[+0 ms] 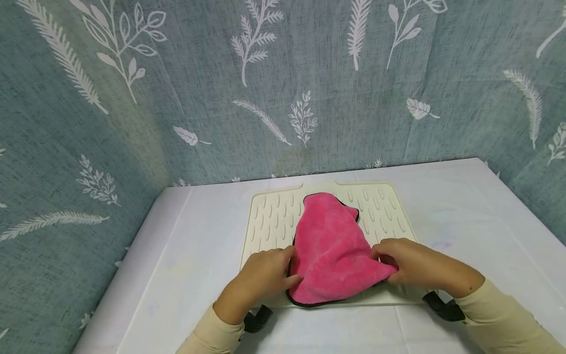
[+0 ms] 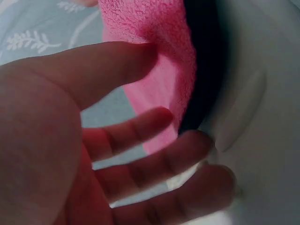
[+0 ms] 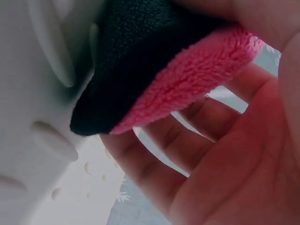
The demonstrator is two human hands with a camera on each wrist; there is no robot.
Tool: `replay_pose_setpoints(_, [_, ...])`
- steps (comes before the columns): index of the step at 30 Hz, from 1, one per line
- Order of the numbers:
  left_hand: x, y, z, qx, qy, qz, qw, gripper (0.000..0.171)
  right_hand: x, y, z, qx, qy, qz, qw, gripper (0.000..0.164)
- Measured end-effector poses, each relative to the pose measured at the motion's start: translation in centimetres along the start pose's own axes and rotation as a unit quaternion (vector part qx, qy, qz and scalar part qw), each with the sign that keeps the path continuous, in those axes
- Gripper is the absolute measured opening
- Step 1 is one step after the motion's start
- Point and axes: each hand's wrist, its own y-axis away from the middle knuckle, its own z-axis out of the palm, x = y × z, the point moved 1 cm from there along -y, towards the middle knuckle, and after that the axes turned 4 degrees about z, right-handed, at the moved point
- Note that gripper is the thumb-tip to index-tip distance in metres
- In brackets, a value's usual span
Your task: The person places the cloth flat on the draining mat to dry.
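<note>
A pink plush cloth (image 1: 329, 250) with a dark border and a dark underside lies loosely spread and creased on a cream mat (image 1: 269, 221). At its left edge is my left hand (image 1: 265, 275). The left wrist view shows that thumb and the loosely bent fingers (image 2: 145, 176) touching the cloth's edge, without a clear pinch. My right hand (image 1: 413, 260) pinches the cloth's lower right corner, which is drawn out to a point. In the right wrist view the folded corner (image 3: 187, 79) lies between thumb and fingers, lifted a little off the mat.
The mat has raised oblong ridges and lies on a white-covered table (image 1: 199, 231). Behind and to the left hangs a grey-green curtain (image 1: 283, 98) with white leaf prints. A dark wrist device (image 1: 444, 307) sits under each wrist.
</note>
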Motion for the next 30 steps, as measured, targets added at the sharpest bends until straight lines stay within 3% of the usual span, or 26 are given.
replay_pose_setpoints(8, [0.0, 0.2, 0.1, 0.008, 0.013, 0.017, 0.9997, 0.03, 0.8, 0.1, 0.0, -0.012, 0.017, 0.026, 0.999, 0.034])
replay_pose_setpoints(16, [-0.2, 0.1, -0.2, 0.01, 0.042, 0.043, 0.9982, 0.021, 0.9, 0.5, -1.2, -0.018, 0.024, 0.051, 0.998, 0.032])
replay_pose_setpoints(24, [-1.5, 0.4, -0.7, 0.034, 0.012, 0.027, 0.999, 0.02, 0.6, 0.8, -2.3, 0.055, 0.043, -0.006, 0.998, 0.032])
replay_pose_setpoints(30, [-2.1, 0.5, -1.3, 0.036, 0.015, 0.0, 0.9992, 0.019, 0.4, 0.6, -1.6, 0.025, -0.034, -0.072, 0.997, 0.034])
